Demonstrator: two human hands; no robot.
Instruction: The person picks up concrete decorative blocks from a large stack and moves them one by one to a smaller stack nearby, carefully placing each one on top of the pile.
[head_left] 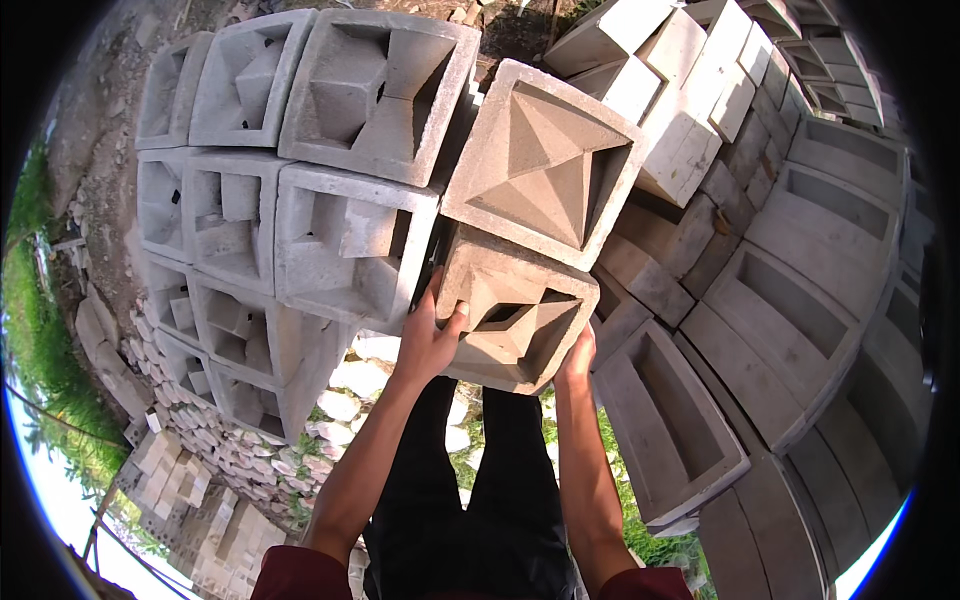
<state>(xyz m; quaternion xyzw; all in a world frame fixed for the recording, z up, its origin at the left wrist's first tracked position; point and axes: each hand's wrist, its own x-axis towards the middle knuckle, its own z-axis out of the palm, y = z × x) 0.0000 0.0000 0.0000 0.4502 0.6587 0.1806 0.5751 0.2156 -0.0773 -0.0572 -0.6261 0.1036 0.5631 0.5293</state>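
Hemmed in on nearly every side: left hand wedged at the dark seam between the held concrete block and the stacked hollow blocks to its left, barely any gap there. Directly above, blocked by the pyramid-faced block resting against the held one. To the right of the right hand, closed off by long trough blocks just beside the wrist. Free room only below, toward the body, over grass and pale stones between the two forearms and the stack's lower edge
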